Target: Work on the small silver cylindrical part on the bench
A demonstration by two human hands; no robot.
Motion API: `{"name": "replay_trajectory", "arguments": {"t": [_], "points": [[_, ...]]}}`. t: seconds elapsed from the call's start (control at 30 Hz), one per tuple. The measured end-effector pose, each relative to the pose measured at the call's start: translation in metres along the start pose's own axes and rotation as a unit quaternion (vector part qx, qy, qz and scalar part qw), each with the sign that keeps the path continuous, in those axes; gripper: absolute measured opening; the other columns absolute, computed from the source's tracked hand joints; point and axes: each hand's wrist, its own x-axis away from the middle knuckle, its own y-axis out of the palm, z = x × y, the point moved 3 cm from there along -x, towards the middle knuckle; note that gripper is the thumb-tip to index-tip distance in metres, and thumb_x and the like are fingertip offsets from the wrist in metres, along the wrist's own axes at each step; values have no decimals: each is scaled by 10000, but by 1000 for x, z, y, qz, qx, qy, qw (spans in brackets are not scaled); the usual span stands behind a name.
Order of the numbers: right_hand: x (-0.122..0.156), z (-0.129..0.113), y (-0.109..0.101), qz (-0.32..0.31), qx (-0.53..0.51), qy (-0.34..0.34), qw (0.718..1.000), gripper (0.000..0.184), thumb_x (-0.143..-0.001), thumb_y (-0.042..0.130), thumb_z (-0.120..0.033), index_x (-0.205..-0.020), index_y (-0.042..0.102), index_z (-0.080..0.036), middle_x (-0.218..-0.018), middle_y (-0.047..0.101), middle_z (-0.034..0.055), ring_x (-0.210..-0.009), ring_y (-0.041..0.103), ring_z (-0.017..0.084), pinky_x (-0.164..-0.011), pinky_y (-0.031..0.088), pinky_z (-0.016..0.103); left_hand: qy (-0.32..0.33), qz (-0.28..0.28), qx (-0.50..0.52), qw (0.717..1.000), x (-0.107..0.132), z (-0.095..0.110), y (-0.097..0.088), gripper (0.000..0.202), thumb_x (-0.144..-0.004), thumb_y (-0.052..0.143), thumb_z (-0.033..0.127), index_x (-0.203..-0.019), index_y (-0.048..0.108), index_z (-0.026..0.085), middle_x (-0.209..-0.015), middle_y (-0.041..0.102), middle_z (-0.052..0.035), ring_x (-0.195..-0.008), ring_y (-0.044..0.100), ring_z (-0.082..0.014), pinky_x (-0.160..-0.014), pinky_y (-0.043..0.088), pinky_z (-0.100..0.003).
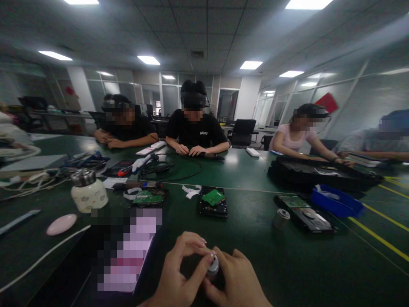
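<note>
Pinching the small metal can (214, 267) near its top with the left hand (178, 266), gripping its side with the right hand (237, 273), on the near side of the middle hard drive (213, 203); could slip and roll toward the middle hard drive through uneven fingertip pressure

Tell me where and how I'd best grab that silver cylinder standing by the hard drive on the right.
Probably grip the silver cylinder around its side wall, thumb and fingers opposite, bringing your right hand in from the near left. It appears upright, with its round wall exposed there, while the hard drive crowds its right.
</note>
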Motion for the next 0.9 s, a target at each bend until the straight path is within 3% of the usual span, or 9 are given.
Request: {"name": "replay_trajectory", "arguments": {"t": [0.07,0.13,0.27,0.33,0.53,0.63,0.77,0.83,0.9], "points": [[-1,0,0,-1,3,-3,1000,192,-766,515,-323,-894,576,-194,-810,690,37,-685,642,225,-645,331,317,-56,28,21,998,1,-6,-1,44,-854,571,206,-843,612,197,-850,625,-33,-829,658,-180,-747,561,-295],[-1,-1,-1,0,3,-2,1000,183,-768,512,-326,-881,568,-193,-782,687,33,-658,635,219,-630,323,313,-64,14,-1,998,2,-7,-2,80,-856,581,243,-881,648,207,-909,639,-45,-896,656,-199,-803,550,-318],[1,-1,-2,3,-4,-6,1000,143,-771,516,-317,-844,550,-199,-779,681,29,-640,617,203,-624,302,308,-12,-68,-58,996,3,0,-4,282,-838,589,254,-1117,627,263,-1128,611,-65,-1069,598,-241,-908,506,-371],[2,-1,-2,3,-11,-15,1000,145,-789,510,-328,-853,547,-203,-804,684,32,-652,617,200,-624,294,306,24,-89,-74,993,3,5,-4,348,-807,597,201,-1146,599,281,-1153,591,-59,-1084,582,-243,-910,503,-377],[0,0,0,-7,-2,-16,1000,194,-824,508,-389,-891,538,-210,-832,698,44,-654,615,203,-620,290,305,86,-80,-74,990,3,12,1,549,-662,588,72,-1174,482,239,-1113,573,-78,-1063,555,-257,-898,489,-405],[1,-1,-2,-3,-4,-3,1000,205,-820,523,-403,-891,528,-210,-816,684,43,-644,601,203,-636,305,308,137,-49,-80,986,6,14,3,499,-637,529,82,-1121,482,194,-1058,586,-94,-996,562,-256,-849,485,-412],[5,0,-9,19,-69,10,997,235,-753,591,-408,-775,451,-220,-655,585,-14,-563,514,168,-630,318,303,319,-11,-171,932,13,27,5,140,-731,452,75,-747,498,206,-666,604,-1,-619,562,-156,-599,440,-290],[6,5,-13,36,-173,34,984,255,-779,572,-432,-789,419,-228,-609,500,-46,-545,461,147,-577,321,273,376,-39,-239,895,16,33,9,243,-824,393,65,-645,479,206,-536,572,33,-470,515,-117,-490,374,-251],[8,11,-16,76,-301,53,949,273,-864,465,-492,-817,406,-230,-629,437,-52,-566,433,137,-542,329,248,377,-65,-299,874,17,36,13,336,-899,341,75,-644,518,203,-523,613,41,-409,527,-105,-442,352,-247]]}}
